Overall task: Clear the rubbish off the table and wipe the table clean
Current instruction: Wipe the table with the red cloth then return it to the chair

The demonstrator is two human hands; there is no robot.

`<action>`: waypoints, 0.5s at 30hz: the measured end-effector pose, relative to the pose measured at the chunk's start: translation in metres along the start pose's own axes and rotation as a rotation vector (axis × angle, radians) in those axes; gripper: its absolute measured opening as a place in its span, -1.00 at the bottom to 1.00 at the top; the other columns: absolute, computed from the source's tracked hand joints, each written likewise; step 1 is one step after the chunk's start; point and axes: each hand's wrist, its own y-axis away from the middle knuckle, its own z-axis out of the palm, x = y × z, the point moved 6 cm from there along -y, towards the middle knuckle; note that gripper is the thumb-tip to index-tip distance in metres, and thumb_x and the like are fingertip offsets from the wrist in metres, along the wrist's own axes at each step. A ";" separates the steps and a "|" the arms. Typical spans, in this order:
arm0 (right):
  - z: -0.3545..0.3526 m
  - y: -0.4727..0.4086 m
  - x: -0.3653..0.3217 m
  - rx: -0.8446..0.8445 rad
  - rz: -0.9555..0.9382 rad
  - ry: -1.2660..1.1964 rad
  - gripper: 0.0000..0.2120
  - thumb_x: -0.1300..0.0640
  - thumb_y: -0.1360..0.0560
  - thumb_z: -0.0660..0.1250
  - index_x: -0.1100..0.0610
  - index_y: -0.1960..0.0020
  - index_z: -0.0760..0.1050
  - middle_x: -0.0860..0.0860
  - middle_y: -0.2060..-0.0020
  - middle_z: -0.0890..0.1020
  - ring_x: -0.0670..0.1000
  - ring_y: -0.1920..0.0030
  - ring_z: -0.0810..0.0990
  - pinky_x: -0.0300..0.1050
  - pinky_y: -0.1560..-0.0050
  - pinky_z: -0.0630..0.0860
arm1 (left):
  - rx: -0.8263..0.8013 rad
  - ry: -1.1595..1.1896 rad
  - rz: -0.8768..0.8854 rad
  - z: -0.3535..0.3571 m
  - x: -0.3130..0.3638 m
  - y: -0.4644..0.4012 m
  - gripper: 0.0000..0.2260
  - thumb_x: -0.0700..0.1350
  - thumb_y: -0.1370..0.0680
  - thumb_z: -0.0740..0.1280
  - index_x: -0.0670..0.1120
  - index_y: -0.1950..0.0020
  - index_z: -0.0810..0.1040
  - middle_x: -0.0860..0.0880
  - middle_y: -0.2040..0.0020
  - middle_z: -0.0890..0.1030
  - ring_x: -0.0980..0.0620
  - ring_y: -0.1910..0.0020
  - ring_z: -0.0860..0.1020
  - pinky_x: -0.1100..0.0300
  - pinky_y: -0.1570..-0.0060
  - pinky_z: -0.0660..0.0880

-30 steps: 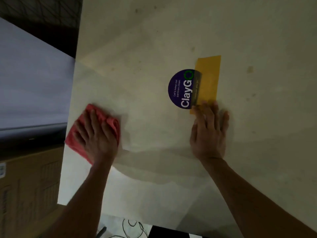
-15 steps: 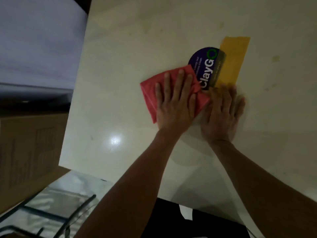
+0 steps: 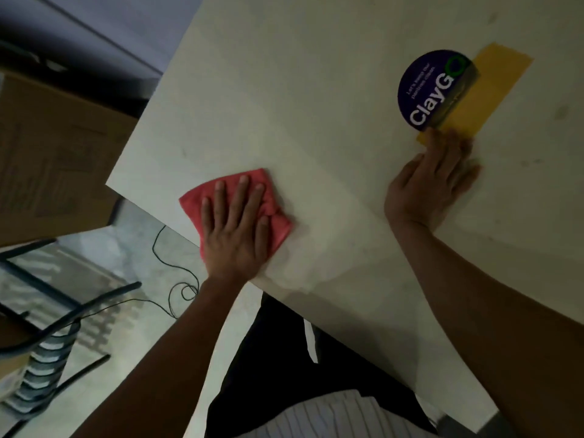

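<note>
Now | left hand (image 3: 235, 230) flat on red cloth (image 3: 278, 222) | right hand (image 3: 431, 181) flat on table (image 3: 300, 90)

One cloth (image 3: 235, 200) – one sticker (image 3: 433, 88) – two hands (image 3: 235, 235).

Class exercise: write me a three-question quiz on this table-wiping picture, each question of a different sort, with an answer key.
1. True or false: the left hand lies flat, fingers spread, on the red folded cloth.
2. Multiple choice: the right hand's fingertips touch A) the cardboard box, B) the yellow paper strip, C) the black cable on the floor.
3. Fill in: the round purple sticker on the pale table reads "____".

Key: 1 true; 2 B; 3 ClayGO.
</note>
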 end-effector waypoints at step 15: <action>0.002 0.000 0.003 0.060 -0.010 -0.048 -0.54 0.14 -0.58 0.06 0.06 -0.44 0.41 0.11 -0.44 0.42 0.22 -0.51 0.27 0.32 -0.47 0.13 | -0.041 0.098 0.224 0.021 0.133 0.006 -0.47 0.15 -0.69 0.11 0.01 -0.63 0.19 -0.04 -0.64 0.15 -0.23 -0.62 0.02 -0.31 -0.52 0.02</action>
